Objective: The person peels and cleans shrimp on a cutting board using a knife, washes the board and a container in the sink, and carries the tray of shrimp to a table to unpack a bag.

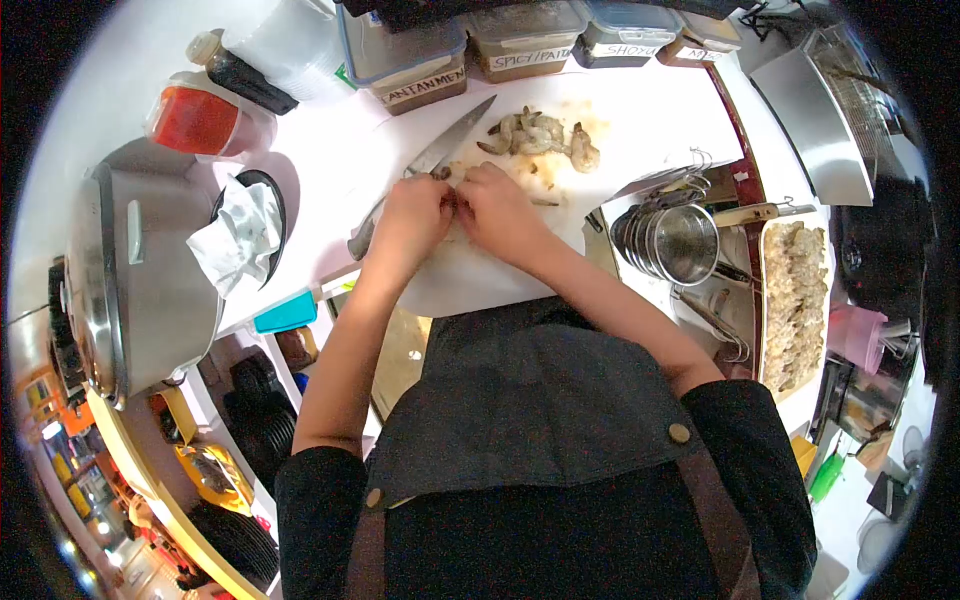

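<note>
My left hand [413, 210] and my right hand [492, 212] meet over a white cutting board [450, 285], fingers closed together in a pinch. Between the fingertips is a shrimp [443, 174], mostly hidden; only a small greyish, dark-tipped part shows. Beyond them lies a pile of raw shrimp [535, 135], with one shrimp [584, 148] a little apart on its right. A kitchen knife [455, 138] rests slantwise on the board, its blade pointing away and its handle passing left of my left hand. Small brownish scraps and wet stains dot the board.
Labelled lidded containers [425, 75] line the back. Left are a large steel pot [160, 270], crumpled white paper [240, 235] and a red-filled tub [195, 120]. Right are strainers [688, 240] and a long tray [795, 305] heaped with pale shrimp-like pieces.
</note>
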{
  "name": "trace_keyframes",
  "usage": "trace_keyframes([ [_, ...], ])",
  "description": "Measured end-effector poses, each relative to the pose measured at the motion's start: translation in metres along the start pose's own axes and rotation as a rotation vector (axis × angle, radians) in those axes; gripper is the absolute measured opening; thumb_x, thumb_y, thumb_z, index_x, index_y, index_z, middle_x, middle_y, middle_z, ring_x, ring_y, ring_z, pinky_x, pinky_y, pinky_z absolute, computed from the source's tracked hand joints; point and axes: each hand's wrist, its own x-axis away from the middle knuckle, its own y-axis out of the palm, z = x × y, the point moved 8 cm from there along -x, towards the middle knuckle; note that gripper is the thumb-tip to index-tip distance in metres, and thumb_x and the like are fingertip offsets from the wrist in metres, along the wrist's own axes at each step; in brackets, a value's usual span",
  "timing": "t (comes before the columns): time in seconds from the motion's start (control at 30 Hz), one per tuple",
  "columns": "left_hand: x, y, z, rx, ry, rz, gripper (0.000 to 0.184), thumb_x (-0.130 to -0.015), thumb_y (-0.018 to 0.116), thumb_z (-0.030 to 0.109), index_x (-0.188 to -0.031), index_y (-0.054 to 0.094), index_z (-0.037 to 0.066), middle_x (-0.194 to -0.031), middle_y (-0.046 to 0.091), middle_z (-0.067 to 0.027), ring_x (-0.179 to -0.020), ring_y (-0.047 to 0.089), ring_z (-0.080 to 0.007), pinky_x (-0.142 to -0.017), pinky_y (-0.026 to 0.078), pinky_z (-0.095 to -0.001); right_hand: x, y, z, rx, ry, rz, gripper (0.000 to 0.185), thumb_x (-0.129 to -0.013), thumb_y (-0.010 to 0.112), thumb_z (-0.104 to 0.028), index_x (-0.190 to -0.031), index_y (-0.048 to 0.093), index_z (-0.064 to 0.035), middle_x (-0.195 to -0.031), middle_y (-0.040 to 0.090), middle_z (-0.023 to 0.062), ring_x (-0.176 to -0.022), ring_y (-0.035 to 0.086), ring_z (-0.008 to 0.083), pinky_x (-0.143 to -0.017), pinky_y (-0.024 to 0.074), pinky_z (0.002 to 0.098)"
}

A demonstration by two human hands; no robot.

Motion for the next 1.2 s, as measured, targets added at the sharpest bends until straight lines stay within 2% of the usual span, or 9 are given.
trace_keyframes([
  [0.1,0.005,0.002,0.0,-0.066,-0.099,0.043,0.013,-0.074,0.057,0.008,-0.082,0.065,0.002,-0.081,0.063,-0.0201,-0.074,0.06,-0.0393,-0.07,0.048,-0.0457,0.001,0.007,0.0,0.061,-0.028,-0.001,0.006,-0.068,0.059,-0.003,-0.074,0.058,-0.0009,-0.082,0.055,0.0136,-0.085,0.052,0.0314,-0.077,0.0441,0.0405],
  [0.3,0.017,-0.017,0.001,0.134,-0.025,0.169,0.015,-0.074,0.062,0.01,-0.086,0.065,0.001,-0.08,0.062,-0.0211,-0.074,0.06,-0.0389,-0.069,0.049,-0.044,0.001,-0.001,-0.006,0.065,-0.085,0.017,0.01,-0.067,0.061,-0.005,-0.076,0.059,-0.002,-0.082,0.055,0.0121,-0.086,0.051,0.0309,-0.078,0.044,0.0401],
  [0.4,0.028,-0.013,-0.003,0.159,-0.247,0.036,0.015,-0.074,0.063,0.011,-0.085,0.066,0.002,-0.077,0.062,-0.0209,-0.072,0.061,-0.0381,-0.067,0.049,-0.0425,0.003,0.001,-0.01,0.049,-0.08,-0.005,0.012,-0.066,0.062,-0.007,-0.077,0.059,-0.0023,-0.082,0.055,0.0116,-0.087,0.051,0.0308,-0.079,0.0438,0.0398],
  [0.6,0.028,-0.007,-0.004,-0.017,-0.232,0.178,0.012,-0.074,0.062,0.008,-0.083,0.068,0.003,-0.075,0.062,-0.0216,-0.069,0.062,-0.0356,-0.065,0.049,-0.0406,0.001,0.017,-0.011,0.11,-0.119,-0.035,0.016,-0.066,0.063,-0.007,-0.082,0.06,-0.0024,-0.085,0.056,0.0114,-0.09,0.051,0.0312,-0.082,0.0435,0.0401],
  [0.67,0.026,-0.008,-0.01,0.052,-0.216,0.117,0.014,-0.074,0.063,0.009,-0.085,0.068,0.002,-0.077,0.062,-0.0212,-0.069,0.061,-0.0357,-0.065,0.049,-0.0401,0.002,0.015,-0.009,0.089,-0.12,-0.054,0.018,-0.067,0.062,-0.007,-0.084,0.061,-0.0021,-0.088,0.057,0.0116,-0.092,0.052,0.0313,-0.082,0.0439,0.04],
  [0.8,0.028,-0.029,-0.005,0.189,-0.243,0.161,0.016,-0.075,0.063,0.01,-0.089,0.068,0.002,-0.081,0.063,-0.0198,-0.071,0.062,-0.0355,-0.066,0.05,-0.0384,0.02,-0.038,0.02,-0.108,0.01,0.115,0.011,-0.073,0.061,-0.011,-0.08,0.064,-0.0027,-0.088,0.06,0.0152,-0.091,0.055,0.0324,-0.084,0.044,0.041],
  [0.9,0.015,-0.023,0.024,0.184,-0.035,0.202,0.015,-0.077,0.061,0.01,-0.088,0.067,0.002,-0.082,0.063,-0.0195,-0.073,0.061,-0.0356,-0.068,0.049,-0.039,0.029,-0.054,0.047,-0.096,0.159,0.085,0.014,-0.071,0.065,-0.014,-0.079,0.065,-0.0027,-0.084,0.061,0.0165,-0.088,0.056,0.0331,-0.082,0.0447,0.041],
  [1.0,0.0,-0.001,0.035,0.116,0.043,0.101,0.015,-0.075,0.06,0.007,-0.087,0.067,0.002,-0.08,0.062,-0.0202,-0.075,0.06,-0.0364,-0.07,0.048,-0.0414,0.023,-0.041,0.039,-0.044,0.101,0.009,0.011,-0.071,0.065,-0.007,-0.08,0.066,-0.0022,-0.082,0.061,0.0147,-0.085,0.057,0.0315,-0.078,0.0463,0.0371],
  [1.2,-0.005,0.009,0.035,0.131,0.058,0.101,0.012,-0.077,0.056,0.009,-0.082,0.065,0.002,-0.082,0.06,-0.0193,-0.081,0.057,-0.0377,-0.074,0.046,-0.0458,0.021,-0.032,0.031,-0.036,0.048,0.037,0.006,-0.066,0.062,-0.004,-0.069,0.059,-0.0004,-0.074,0.056,0.0141,-0.081,0.054,0.0329,-0.074,0.0455,0.0406],
])
